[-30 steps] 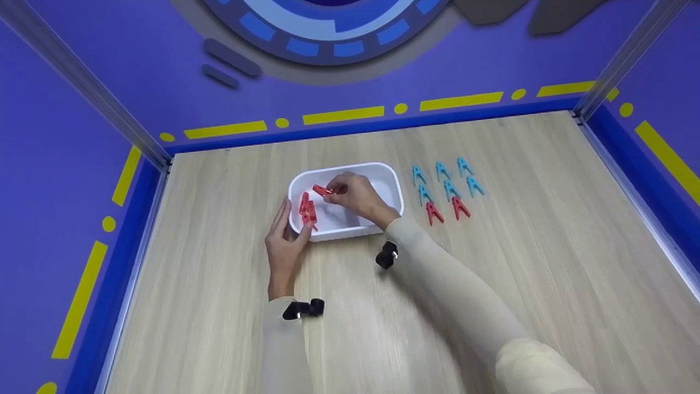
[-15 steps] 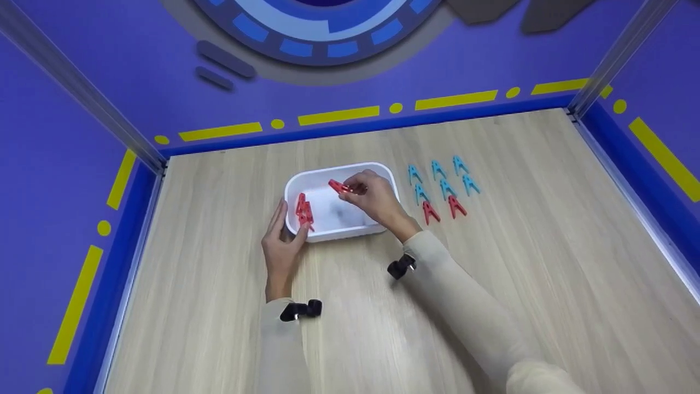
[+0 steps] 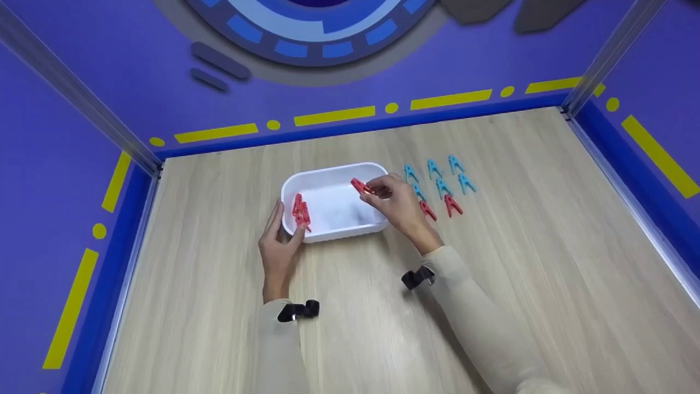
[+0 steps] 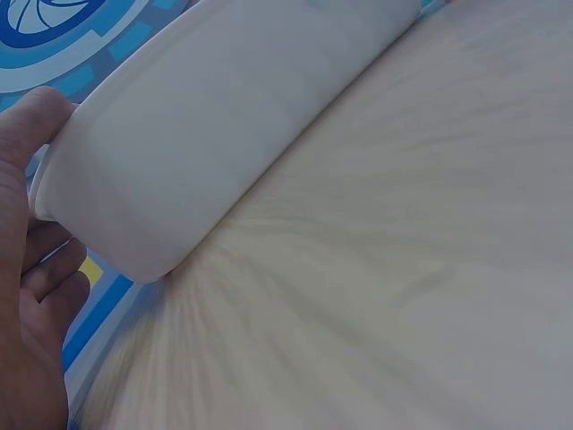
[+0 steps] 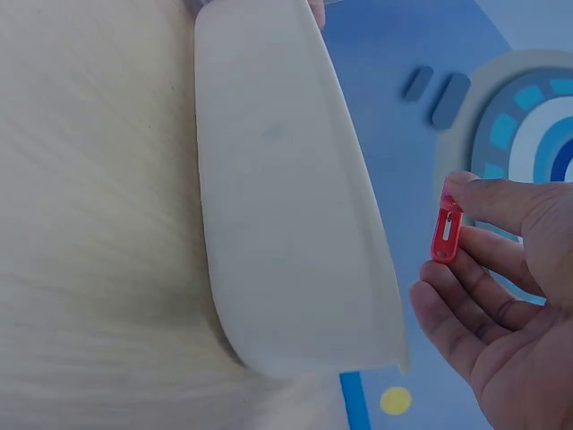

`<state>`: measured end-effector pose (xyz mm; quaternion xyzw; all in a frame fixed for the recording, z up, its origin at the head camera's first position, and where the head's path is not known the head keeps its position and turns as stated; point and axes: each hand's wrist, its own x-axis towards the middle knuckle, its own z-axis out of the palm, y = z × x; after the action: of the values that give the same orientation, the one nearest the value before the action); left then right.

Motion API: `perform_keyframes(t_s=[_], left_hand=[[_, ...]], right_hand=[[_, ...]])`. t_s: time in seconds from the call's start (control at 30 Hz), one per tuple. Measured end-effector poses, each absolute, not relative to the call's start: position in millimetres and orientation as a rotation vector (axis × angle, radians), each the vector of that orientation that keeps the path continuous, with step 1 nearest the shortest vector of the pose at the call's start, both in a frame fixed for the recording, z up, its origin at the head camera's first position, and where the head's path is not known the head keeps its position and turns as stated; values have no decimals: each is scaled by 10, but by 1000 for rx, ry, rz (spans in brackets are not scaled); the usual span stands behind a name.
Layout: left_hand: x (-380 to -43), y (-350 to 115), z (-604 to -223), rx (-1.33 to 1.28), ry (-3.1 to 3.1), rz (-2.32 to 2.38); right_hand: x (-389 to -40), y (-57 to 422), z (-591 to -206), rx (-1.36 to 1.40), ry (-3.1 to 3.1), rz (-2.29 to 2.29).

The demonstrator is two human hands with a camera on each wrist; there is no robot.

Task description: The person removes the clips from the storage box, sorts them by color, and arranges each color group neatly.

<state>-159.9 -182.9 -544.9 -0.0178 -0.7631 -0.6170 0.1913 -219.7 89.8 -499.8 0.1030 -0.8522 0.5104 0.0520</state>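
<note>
The red clip [image 3: 359, 186] is pinched by one end in my right hand [image 3: 402, 207], held above the white bin [image 3: 345, 233] towards the bin's right end — light, I'd judge, and hard plastic, stiff except for its spring. A gentle pinch near that end should do; its smooth sides might let it twist if I pressed unevenly. My left hand [image 3: 279, 253] grips the bin at its near left corner, thumb over the rim, and near that thumb lies a cluster of red clips [image 3: 300, 211]. On the tabletop [image 3: 355, 312], towards its far right corner, blue clips [image 3: 442, 189] lie flat — with a pair of red clips [image 3: 453, 207] just nearer me.
</note>
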Motion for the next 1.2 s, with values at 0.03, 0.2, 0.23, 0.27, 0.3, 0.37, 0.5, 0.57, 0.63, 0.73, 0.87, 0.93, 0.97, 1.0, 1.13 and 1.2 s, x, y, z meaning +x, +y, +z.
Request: perform_keyframes(t_s=[0.03, 0.2, 0.23, 0.27, 0.3, 0.37, 0.5, 0.57, 0.63, 0.73, 0.87, 0.93, 0.97, 1.0, 1.13, 1.2], left_hand=[[-1596, -1829, -5448, -49, -2143, -1735], [-1597, -1828, -5444, -40, -2144, -1739], [-1597, -1828, -5445, -37, -2144, -1738], [-1599, -1826, -5444, -34, -2145, -1736], [-1600, -1826, -5445, -32, -2146, -1735], [-1603, -1823, -5444, -29, -2143, -1739], [-1666, -1874, -5608, -24, -2142, -1750], [-1707, -1908, -5715, -23, -2152, -1735], [-1746, -1942, -5817, -24, -2169, -1709], [-1748, -1943, -5816, -34, -2164, -1698], [-1755, -1951, -5829, -57, -2142, -1704], [-1758, -1953, -5830, -61, -2138, -1700], [-1758, -1953, -5828, -61, -2137, -1699], [-1757, -1953, -5826, -60, -2136, -1699], [-1750, -1952, -5819, -56, -2142, -1703], [-1745, -1951, -5817, -53, -2147, -1707]], right_hand=[[-2178, 928, -5003, 293, -2588, 1561], [-2079, 1083, -5031, 229, -2567, 1593], [-2063, 1116, -5040, 221, -2564, 1593], [-2047, 1148, -5047, 209, -2561, 1591], [-2034, 1180, -5057, 197, -2558, 1586], [-2010, 1240, -5066, 157, -2557, 1578], [-1972, 1355, -5087, 68, -2563, 1554], [-1961, 1415, -5098, 42, -2553, 1549], [-1952, 1482, -5111, 29, -2541, 1533], [-1947, 1593, -5136, 25, -2506, 1517], [-1939, 1755, -5191, 13, -2473, 1501], [-1929, 1834, -5216, -11, -2470, 1493], [-1924, 1873, -5228, -23, -2470, 1489], [-1921, 1912, -5240, -34, -2471, 1482], [-1912, 2064, -5283, -70, -2466, 1445], [-1909, 2138, -5306, -90, -2467, 1428]])
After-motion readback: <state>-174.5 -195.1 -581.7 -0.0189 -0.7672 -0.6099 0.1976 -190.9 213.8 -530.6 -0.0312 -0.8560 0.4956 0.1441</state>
